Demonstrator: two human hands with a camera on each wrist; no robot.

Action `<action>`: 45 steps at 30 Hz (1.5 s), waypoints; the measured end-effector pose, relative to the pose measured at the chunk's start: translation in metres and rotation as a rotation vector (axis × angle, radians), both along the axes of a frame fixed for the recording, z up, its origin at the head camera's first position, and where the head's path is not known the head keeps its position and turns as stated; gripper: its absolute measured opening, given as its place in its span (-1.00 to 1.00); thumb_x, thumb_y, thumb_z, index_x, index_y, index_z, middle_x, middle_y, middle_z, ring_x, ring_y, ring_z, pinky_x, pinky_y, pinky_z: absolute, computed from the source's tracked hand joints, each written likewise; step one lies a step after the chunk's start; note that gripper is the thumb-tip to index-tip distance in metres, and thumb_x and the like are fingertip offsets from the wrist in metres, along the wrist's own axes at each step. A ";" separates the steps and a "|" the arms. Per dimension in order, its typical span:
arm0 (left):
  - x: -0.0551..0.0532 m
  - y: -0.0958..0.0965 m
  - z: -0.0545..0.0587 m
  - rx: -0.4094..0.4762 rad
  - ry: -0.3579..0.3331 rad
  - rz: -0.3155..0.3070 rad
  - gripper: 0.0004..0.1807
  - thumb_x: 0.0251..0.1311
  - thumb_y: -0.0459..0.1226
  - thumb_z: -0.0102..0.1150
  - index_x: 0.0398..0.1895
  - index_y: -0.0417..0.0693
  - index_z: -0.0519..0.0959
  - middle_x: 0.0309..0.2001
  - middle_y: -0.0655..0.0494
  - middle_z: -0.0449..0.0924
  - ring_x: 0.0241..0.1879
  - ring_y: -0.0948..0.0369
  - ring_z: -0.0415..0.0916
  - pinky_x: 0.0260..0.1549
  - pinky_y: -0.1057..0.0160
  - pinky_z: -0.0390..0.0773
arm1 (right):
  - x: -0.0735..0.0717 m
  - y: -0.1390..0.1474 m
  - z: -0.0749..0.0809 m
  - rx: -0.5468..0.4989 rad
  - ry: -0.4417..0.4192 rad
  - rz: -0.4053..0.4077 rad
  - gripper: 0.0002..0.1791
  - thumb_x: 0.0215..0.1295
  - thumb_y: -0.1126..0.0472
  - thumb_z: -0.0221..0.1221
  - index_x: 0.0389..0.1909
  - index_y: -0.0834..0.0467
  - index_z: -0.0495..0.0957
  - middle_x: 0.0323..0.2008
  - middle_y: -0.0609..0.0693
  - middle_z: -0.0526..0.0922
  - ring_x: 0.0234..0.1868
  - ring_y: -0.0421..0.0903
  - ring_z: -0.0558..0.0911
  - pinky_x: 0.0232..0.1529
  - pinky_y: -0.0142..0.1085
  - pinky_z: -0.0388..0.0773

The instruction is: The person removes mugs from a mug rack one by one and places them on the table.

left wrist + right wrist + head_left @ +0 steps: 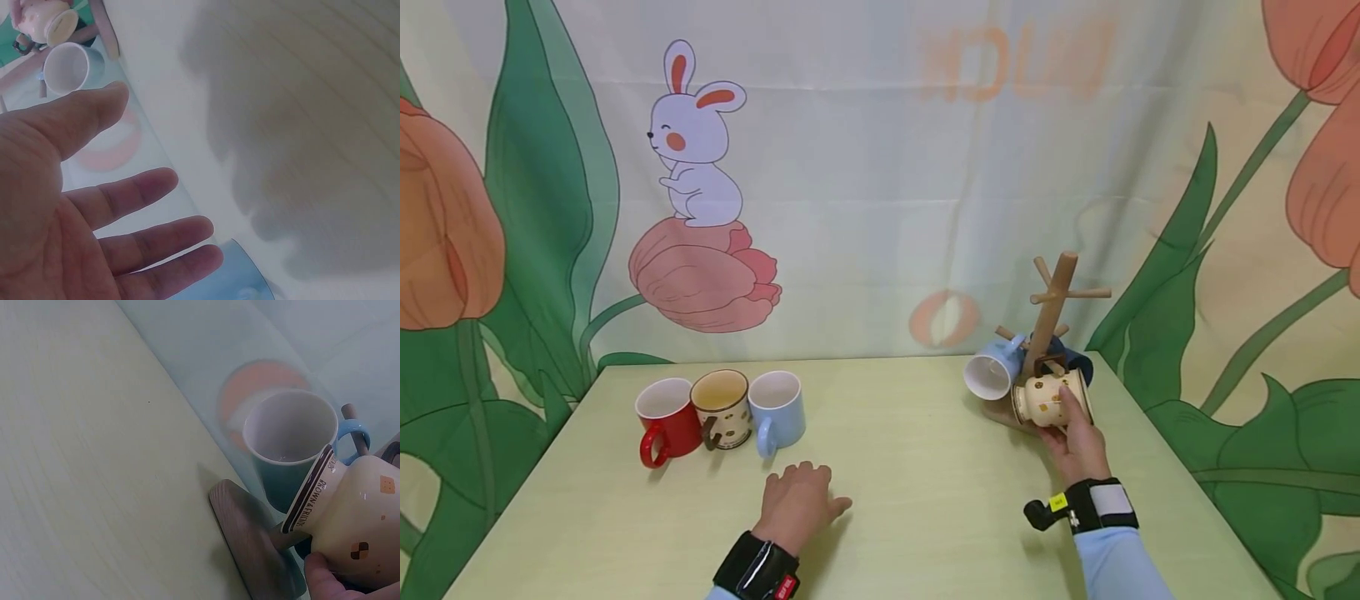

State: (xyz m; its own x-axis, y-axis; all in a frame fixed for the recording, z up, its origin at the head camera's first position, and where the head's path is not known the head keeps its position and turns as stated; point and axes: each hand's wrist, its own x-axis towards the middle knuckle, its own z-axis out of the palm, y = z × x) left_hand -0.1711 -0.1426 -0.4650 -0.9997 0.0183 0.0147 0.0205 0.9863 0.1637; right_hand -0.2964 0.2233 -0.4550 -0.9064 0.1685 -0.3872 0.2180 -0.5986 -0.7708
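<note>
My right hand [1081, 442] grips a cream mug [1049, 400] with small brown and orange patterns, tilted on its side at the wooden mug tree [1051, 308]. In the right wrist view, that cream mug [356, 512] shows a dark lettered rim, and a thumb or finger presses its lower side. A light blue mug [992, 370] hangs by its handle from a peg on the left. Behind the cream mug a dark blue mug [1077, 363] is partly hidden. My left hand [800, 505] hovers over the table with fingers spread, holding nothing.
At the left of the table [895, 467] stand a red mug [670, 421], a patterned cream mug [724, 410] and a light blue mug [777, 411], side by side. A printed curtain [865, 208] hangs along the back edge. Upper pegs [1088, 293] on the tree stick out bare.
</note>
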 end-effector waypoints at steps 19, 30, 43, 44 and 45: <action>0.000 0.003 0.002 -0.002 0.009 -0.007 -0.55 0.09 0.12 0.36 -0.33 -0.08 0.60 -0.38 -0.02 0.51 -0.28 -0.06 0.53 -0.27 -0.09 0.48 | 0.023 -0.004 0.016 0.109 0.070 -0.035 -0.03 0.13 -0.20 0.37 0.44 0.04 0.11 0.18 -0.08 0.22 0.18 -0.09 0.34 0.25 -0.27 0.37; 0.000 0.004 0.002 -0.001 -0.007 -0.008 -0.55 0.10 0.12 0.36 -0.35 -0.07 0.58 -0.39 -0.02 0.51 -0.28 -0.05 0.53 -0.26 -0.09 0.48 | 0.043 -0.020 0.025 0.147 0.094 -0.024 -0.04 0.11 -0.23 0.36 0.43 0.02 0.15 0.20 -0.05 0.24 0.20 -0.08 0.36 0.26 -0.28 0.37; 0.001 0.005 0.000 0.019 0.053 -0.029 -0.53 0.08 0.12 0.38 -0.32 -0.11 0.58 -0.42 -0.03 0.51 -0.33 -0.05 0.53 -0.35 -0.06 0.49 | 0.051 -0.036 0.021 0.278 0.164 0.123 -0.17 0.26 -0.12 0.31 0.43 0.08 0.17 0.19 0.00 0.34 0.12 -0.11 0.46 0.12 -0.32 0.46; 0.001 0.006 0.001 0.022 0.061 -0.030 -0.52 0.07 0.12 0.38 -0.31 -0.11 0.58 -0.41 -0.03 0.51 -0.33 -0.05 0.54 -0.36 -0.06 0.49 | 0.051 -0.037 0.021 0.300 0.168 0.139 -0.17 0.27 -0.11 0.31 0.43 0.09 0.18 0.19 0.01 0.34 0.12 -0.11 0.46 0.12 -0.33 0.46; 0.001 0.006 0.001 0.023 0.071 -0.032 -0.51 0.07 0.12 0.38 -0.30 -0.12 0.58 -0.42 -0.03 0.51 -0.33 -0.05 0.54 -0.36 -0.06 0.49 | 0.051 -0.039 0.021 0.316 0.175 0.155 -0.18 0.28 -0.09 0.31 0.43 0.11 0.18 0.19 0.03 0.35 0.12 -0.11 0.46 0.12 -0.32 0.46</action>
State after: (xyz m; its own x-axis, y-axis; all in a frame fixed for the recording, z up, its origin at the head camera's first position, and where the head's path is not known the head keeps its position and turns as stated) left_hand -0.1701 -0.1365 -0.4639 -0.9950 0.0488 0.0867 0.0641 0.9809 0.1834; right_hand -0.2451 0.1845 -0.4341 -0.9782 0.1111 -0.1754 0.1360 -0.2957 -0.9455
